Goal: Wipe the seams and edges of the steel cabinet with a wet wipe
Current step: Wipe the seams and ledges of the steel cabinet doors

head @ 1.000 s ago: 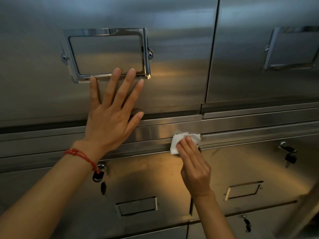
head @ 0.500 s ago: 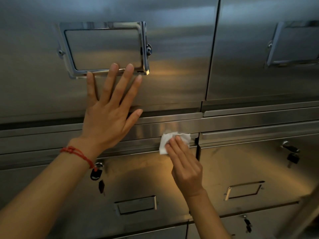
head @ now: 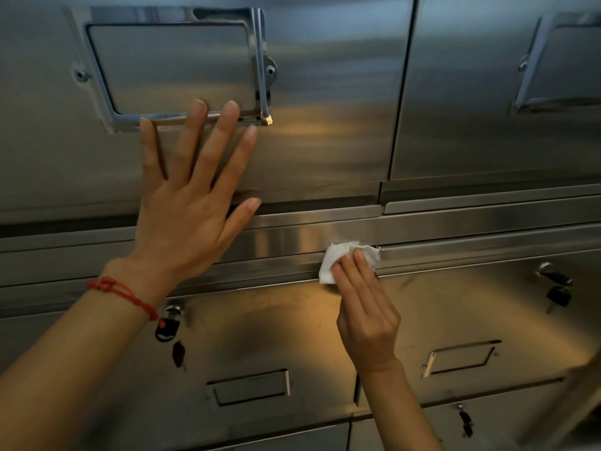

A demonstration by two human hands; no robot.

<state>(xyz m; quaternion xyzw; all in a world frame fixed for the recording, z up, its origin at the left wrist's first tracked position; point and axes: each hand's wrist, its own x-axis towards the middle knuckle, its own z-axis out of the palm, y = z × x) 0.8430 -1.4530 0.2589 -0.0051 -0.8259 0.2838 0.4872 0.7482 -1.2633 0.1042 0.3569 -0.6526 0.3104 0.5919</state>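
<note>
Along the steel cabinet (head: pixel 325 157) seam, my right hand (head: pixel 367 317) presses the crumpled white wet wipe (head: pixel 335 258) with straight fingers; left hand (head: pixel 192 203) braces, fingers spread; next, I'd judge, slide along.

Two hands (head: pixel 192 209), one wipe (head: pixel 338 258), four label frames (head: pixel 175 66), three key sets (head: pixel 167 327), one bracelet (head: pixel 123 292).

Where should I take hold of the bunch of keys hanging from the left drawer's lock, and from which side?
Judging by its pose, pinch the black key head just below the lock, coming straight from the front. It stands proud of the flat drawer front, while the smaller key dangles loose below. The left hand is flat on the door above; the right hand presses the wet wipe.
</note>
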